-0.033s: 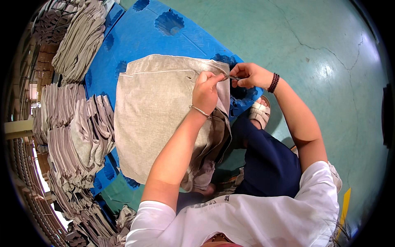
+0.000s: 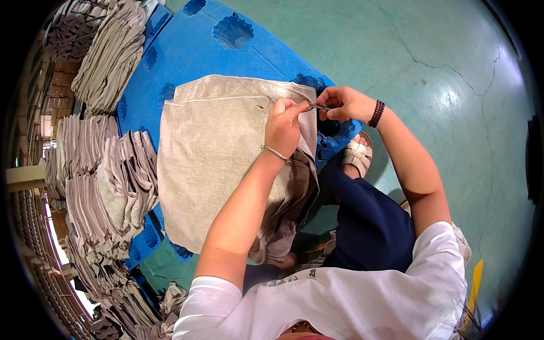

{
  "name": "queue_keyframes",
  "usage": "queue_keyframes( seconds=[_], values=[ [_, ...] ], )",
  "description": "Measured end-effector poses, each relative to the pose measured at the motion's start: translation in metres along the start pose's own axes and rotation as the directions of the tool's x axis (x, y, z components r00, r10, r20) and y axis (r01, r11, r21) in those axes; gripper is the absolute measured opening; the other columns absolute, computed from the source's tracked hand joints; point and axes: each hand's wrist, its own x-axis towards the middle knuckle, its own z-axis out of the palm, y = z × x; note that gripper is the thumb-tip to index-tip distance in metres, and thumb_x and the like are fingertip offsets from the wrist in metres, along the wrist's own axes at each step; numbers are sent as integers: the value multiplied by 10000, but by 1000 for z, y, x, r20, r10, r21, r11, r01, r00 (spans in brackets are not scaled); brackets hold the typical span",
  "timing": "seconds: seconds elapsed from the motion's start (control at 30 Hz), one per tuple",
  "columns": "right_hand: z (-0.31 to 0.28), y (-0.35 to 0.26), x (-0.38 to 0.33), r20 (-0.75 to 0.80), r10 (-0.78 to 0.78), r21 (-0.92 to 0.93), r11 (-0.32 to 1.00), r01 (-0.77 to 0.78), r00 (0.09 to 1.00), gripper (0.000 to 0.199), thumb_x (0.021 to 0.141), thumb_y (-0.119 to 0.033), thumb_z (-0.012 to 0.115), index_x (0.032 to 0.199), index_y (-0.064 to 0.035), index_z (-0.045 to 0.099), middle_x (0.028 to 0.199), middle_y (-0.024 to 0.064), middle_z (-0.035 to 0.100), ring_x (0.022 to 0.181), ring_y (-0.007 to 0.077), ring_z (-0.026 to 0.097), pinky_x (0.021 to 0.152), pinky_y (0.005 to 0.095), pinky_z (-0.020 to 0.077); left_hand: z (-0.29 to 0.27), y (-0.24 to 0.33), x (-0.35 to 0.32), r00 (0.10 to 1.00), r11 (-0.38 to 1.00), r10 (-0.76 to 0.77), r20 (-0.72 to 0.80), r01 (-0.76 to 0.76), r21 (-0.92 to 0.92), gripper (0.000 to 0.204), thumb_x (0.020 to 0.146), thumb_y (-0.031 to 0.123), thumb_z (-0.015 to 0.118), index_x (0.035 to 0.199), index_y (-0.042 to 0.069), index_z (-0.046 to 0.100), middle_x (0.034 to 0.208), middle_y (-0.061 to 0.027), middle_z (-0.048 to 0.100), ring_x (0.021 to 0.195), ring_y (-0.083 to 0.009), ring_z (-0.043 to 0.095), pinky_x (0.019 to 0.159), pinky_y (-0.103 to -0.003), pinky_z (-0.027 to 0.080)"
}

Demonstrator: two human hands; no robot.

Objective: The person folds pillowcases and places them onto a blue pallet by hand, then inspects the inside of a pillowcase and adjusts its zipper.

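Observation:
A large beige fabric piece (image 2: 215,141) with a stitched seam near its far edge lies spread in front of me, partly over the blue pallet. My left hand (image 2: 285,124) is closed at its far right corner, pinching the cloth edge between thumb and finger. Just to the right, my right hand (image 2: 344,104) grips a small dark metal tool (image 2: 322,106), slim like thread snips. The tool's tip meets the left fingertips at the cloth edge. Fingers cover most of the tool. Darker folds of cloth (image 2: 297,184) hang below my left wrist.
Beneath the fabric is a blue plastic pallet (image 2: 187,45) with round hollows. Stacks of folded beige fabric pieces (image 2: 93,187) stand along the left, with another stack (image 2: 113,56) at the far left. Green floor (image 2: 453,141) stretches to the right. My sandalled foot (image 2: 358,156) is beside the pallet's corner.

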Motion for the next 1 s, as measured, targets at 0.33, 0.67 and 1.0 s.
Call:
queue_keyframes(
  seconds=[0.33,0.67,1.0],
  values=[
    [-7,14,3,-37,-36,169,985,42,999,247,703,3,545,937,0,465,776,57,554,649,84,507,492,179,378,-2,0,2,998,1000,12,59,-13,12,273,714,-88,454,887,52,611,802,-86,484,745,-196,491,666,-253,401],
    [13,27,6,-236,-157,186,961,203,959,316,710,35,534,997,-18,413,870,63,552,821,102,521,643,206,427,2,-2,-1,917,821,-373,142,398,-409,332,720,-72,414,1020,5,533,965,-87,467,841,-167,488,755,-228,381],
    [26,22,14,-296,-188,104,968,227,936,277,716,19,577,951,-9,432,862,66,554,771,100,529,682,221,441,5,0,-1,925,853,-367,98,377,-360,331,715,-55,464,1036,-7,524,929,-53,486,822,-124,473,752,-217,373]
  ],
)
